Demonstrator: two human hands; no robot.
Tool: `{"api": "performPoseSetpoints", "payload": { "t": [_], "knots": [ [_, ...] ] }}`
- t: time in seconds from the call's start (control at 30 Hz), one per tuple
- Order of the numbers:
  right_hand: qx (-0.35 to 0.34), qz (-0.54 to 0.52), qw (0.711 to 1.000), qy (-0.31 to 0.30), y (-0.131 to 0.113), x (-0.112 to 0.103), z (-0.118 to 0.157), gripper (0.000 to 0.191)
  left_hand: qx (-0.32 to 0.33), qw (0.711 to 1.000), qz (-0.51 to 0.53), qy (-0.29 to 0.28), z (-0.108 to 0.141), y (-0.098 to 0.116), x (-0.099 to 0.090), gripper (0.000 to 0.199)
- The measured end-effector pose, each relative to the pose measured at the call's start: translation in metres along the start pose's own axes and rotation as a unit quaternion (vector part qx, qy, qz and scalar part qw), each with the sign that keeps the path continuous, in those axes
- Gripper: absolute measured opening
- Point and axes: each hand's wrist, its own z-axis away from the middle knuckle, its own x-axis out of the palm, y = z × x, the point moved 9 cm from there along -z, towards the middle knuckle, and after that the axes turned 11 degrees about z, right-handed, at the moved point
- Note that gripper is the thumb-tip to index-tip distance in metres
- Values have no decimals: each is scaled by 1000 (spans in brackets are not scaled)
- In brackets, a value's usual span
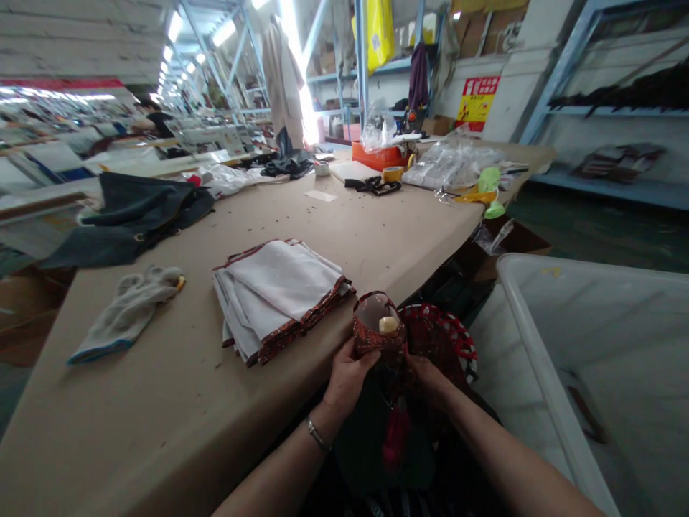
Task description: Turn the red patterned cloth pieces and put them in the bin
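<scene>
Just past the near table edge, a reddish-brown patterned fabric piece (371, 343) is held up between both hands, curled into a loop with a greyish inner side. My left hand (347, 377) grips its left side, thumb on top. My right hand (428, 375) closes on the right side; its fingers are partly hidden. A small pale-yellow thing (388, 325) shows inside the loop; I cannot tell what it is. Below hangs a blurred red object (395, 438). Left of my hands lies a stack of folded white cloths (285, 287) with brown patterned edges.
A work glove (129, 312) lies on the table (258, 424) at left, near dark cloth (134, 215). Plastic bags (452, 165), an orange basin (380, 154) and tape (392, 174) sit farther back. A red-and-white rimmed basket (467, 337) and large white bin (530, 345) stand at right.
</scene>
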Motion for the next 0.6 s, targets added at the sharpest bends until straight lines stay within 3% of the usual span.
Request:
{"api": "performPoseSetpoints", "payload": {
  "t": [0.1,0.2,0.27,0.33,0.4,0.5,0.6],
  "knots": [
    [-14,48,995,82,-8,-28,3,31,1,998,-40,48,3,14,-17,30],
    [-83,77,981,155,-40,-44,18,31,27,996,-83,32,19,42,-16,27],
    [-163,88,975,122,-77,-30,30,42,63,991,-114,13,30,65,-9,28],
    [-229,62,971,32,-113,-2,40,48,108,983,-148,-2,38,85,-1,30],
    [-251,-4,966,-56,-139,21,45,48,142,975,-173,-17,39,97,6,33],
    [-235,-67,960,-134,-152,37,46,42,136,977,-160,-46,32,93,9,46],
    [-200,-101,965,-136,-143,31,40,34,73,987,-126,-71,26,72,2,41]
  ]
}}
